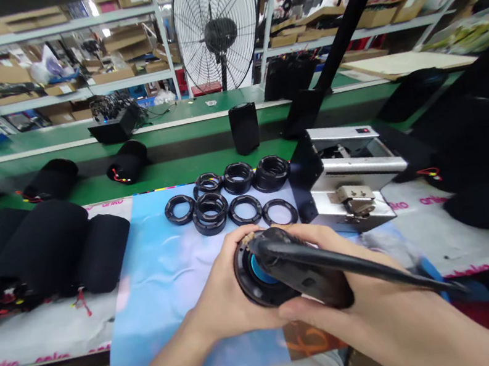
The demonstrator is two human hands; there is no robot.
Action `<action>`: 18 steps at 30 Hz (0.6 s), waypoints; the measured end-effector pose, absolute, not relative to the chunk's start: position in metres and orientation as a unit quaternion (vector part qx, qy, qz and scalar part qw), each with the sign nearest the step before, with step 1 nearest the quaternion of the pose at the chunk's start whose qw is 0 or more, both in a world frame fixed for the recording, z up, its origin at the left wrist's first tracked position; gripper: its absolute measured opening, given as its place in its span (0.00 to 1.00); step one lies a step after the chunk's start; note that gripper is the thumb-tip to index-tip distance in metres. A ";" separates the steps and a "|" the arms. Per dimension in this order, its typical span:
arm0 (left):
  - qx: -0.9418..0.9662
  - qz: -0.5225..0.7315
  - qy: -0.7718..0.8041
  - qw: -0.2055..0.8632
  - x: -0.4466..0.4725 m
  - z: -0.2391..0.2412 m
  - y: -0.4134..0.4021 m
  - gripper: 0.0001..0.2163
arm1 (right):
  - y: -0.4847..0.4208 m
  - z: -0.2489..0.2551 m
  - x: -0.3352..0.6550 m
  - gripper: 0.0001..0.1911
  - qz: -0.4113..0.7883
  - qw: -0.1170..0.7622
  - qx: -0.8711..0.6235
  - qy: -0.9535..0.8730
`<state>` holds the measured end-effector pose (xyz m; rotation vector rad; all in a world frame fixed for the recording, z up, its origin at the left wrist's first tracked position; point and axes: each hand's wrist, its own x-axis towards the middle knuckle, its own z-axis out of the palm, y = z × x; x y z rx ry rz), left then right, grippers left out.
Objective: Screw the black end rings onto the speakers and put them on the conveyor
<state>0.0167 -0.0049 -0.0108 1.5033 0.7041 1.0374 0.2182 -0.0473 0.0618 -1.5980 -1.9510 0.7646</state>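
Note:
My left hand is wrapped round a round black speaker part with a blue centre, held just above the blue sheet. My right hand grips a dark flat piece with a long black strap or handle that runs off to the right and lies across the round part. Just beyond my hands, several black rings lie on the blue sheet, some stacked.
A grey metal press machine stands to the right of the rings. Black fabric cylinders lie at the left, and more sit on the green conveyor with an upright black speaker. A fan and shelves stand behind.

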 end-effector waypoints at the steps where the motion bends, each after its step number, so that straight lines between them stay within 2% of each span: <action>1: 0.636 0.442 0.290 0.562 0.016 -0.011 -0.005 0.44 | -0.051 0.059 0.217 0.31 0.276 0.255 -0.588 -0.716; 4: 0.630 0.447 0.285 0.567 0.013 -0.014 -0.008 0.46 | -0.055 0.053 0.217 0.32 0.284 0.256 -0.598 -0.704; 7: 0.612 0.449 0.309 0.573 0.012 -0.017 -0.011 0.60 | -0.049 0.053 0.221 0.36 0.330 0.245 -0.598 -0.688; 9: 0.601 0.435 0.328 0.585 0.012 -0.017 -0.012 0.65 | -0.041 0.058 0.224 0.36 0.358 0.234 -0.596 -0.680; 14: 0.611 0.452 0.336 0.557 0.015 -0.017 -0.009 0.59 | -0.021 0.078 0.225 0.33 0.402 0.203 -0.586 -0.674; 18: 0.612 0.474 0.318 0.548 0.016 -0.018 -0.008 0.63 | -0.018 0.077 0.223 0.33 0.428 0.209 -0.592 -0.650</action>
